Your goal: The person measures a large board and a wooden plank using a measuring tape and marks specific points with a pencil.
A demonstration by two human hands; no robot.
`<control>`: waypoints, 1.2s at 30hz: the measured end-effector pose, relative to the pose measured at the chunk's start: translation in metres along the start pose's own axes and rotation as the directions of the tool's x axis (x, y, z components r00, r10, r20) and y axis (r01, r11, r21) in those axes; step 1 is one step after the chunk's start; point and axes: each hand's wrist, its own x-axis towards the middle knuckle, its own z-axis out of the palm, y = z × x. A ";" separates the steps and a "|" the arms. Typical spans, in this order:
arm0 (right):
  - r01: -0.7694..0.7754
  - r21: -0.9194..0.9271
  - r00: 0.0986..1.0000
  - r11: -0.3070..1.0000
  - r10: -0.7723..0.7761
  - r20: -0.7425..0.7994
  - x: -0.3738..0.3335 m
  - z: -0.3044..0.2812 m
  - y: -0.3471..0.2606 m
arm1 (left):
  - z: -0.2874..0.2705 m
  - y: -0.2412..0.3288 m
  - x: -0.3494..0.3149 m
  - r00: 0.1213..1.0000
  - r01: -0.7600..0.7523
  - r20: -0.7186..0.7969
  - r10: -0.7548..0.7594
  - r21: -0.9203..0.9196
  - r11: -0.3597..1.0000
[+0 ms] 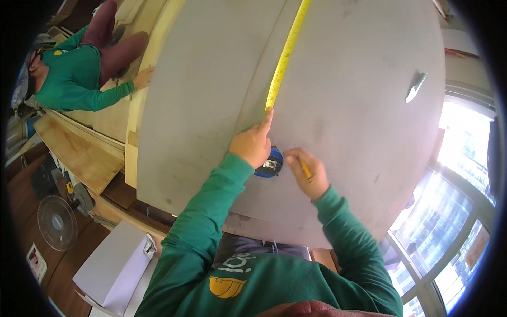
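Near the middle of the frame the left hand (253,143) is lying on a grey board (348,121), its index finger stretching up and pressing down the yellow tape (285,55) of a tape measure, the other fingers curling over the blue case (270,164) that is sitting just below and to the right of the knuckles. Just right of the case, the right hand (310,174) is pinching a yellow pencil (305,169) between thumb and fingers, its tip touching the board close beside the case.

From the left fingertip the tape is running up and slightly right across the board to the top edge of the frame. Farther out, in the upper right of the board, a small grey tool (416,86) is lying well apart from both hands. The board is covering the desk, with wooden panels (84,153) showing along its left side.

In the upper left of the frame another person in a green sleeve is resting a hand (141,78) at the board's left edge. In the lower left a white fan (57,223) is standing on the floor beside a white box (113,267).
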 end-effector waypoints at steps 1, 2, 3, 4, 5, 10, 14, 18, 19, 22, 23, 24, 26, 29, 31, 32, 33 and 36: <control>0.015 -0.004 1.000 1.000 -0.015 -0.012 -0.012 0.008 0.000 | 0.001 0.001 0.001 1.000 0.018 0.008 -0.018 0.013 1.000; 0.023 0.023 0.998 0.999 -0.021 -0.062 -0.022 0.019 0.005 | 0.004 -0.001 0.001 1.000 0.005 -0.003 -0.005 0.021 1.000; 0.032 0.051 0.993 0.998 -0.026 -0.112 -0.031 0.025 0.006 | 0.009 -0.004 0.002 1.000 -0.007 -0.029 0.008 0.019 1.000; 0.042 0.053 0.992 0.998 -0.035 -0.121 -0.037 0.028 0.006 | 0.009 -0.004 0.002 0.999 -0.016 -0.052 0.017 0.019 1.000; 0.078 0.048 0.986 0.996 -0.070 -0.154 -0.042 0.030 0.004 | 0.008 -0.004 0.002 0.998 -0.024 -0.057 0.025 0.027 0.999; 0.036 0.095 0.984 0.995 -0.018 -0.178 -0.062 0.021 -0.005 | -0.003 0.011 0.004 0.990 0.114 0.077 -0.118 0.046 0.992; 0.000 0.078 0.987 0.997 0.012 -0.160 -0.080 0.013 -0.006 | 0.010 0.000 -0.003 0.998 0.058 0.007 -0.058 0.031 0.998; 0.092 0.010 0.973 0.996 -0.088 -0.214 -0.104 0.014 0.005 | 0.022 -0.006 -0.001 0.999 -0.003 -0.049 0.006 0.058 0.998; 0.057 0.024 0.977 0.998 -0.051 -0.206 -0.110 0.013 -0.003 | 0.017 -0.004 -0.001 0.998 0.000 -0.057 0.004 0.070 0.998; 0.055 0.008 0.980 0.998 -0.052 -0.193 -0.126 0.011 -0.013 | 0.009 0.003 -0.003 0.999 0.027 -0.040 -0.023 0.100 0.995; 0.064 0.008 0.977 0.998 -0.061 -0.202 -0.132 0.010 -0.017 | 0.007 0.005 -0.005 0.998 0.055 -0.020 -0.053 0.107 0.993; 0.064 0.001 0.977 0.998 -0.062 -0.205 -0.139 0.008 -0.022 | 0.005 0.006 -0.006 0.999 0.047 -0.027 -0.044 0.112 0.993; 0.075 -0.012 0.973 0.997 -0.076 -0.219 -0.151 0.005 -0.026 | 0.005 0.006 -0.006 0.997 0.072 0.006 -0.073 0.100 0.992; 0.069 -0.014 0.971 0.998 -0.070 -0.229 -0.170 0.002 -0.029 | 0.003 0.000 -0.010 0.999 0.040 0.003 -0.040 0.073 0.997; -0.078 0.079 0.981 0.994 0.090 -0.171 -0.187 0.001 -0.040 | -0.001 -0.004 -0.015 0.999 -0.013 -0.042 0.014 0.010 1.000; -0.067 0.077 0.979 0.995 0.081 -0.186 -0.194 0.002 -0.044 | -0.006 -0.003 -0.018 0.996 -0.057 -0.078 0.053 -0.057 0.997; -0.022 0.047 0.975 0.999 0.032 -0.218 -0.202 0.004 -0.047 | -0.010 -0.001 -0.020 0.994 -0.074 -0.086 0.069 -0.052 0.996; 0.014 0.052 0.952 0.999 0.003 -0.306 -0.226 0.012 -0.029 | -0.045 0.055 -0.048 0.990 -0.112 -0.100 0.096 -0.172 0.979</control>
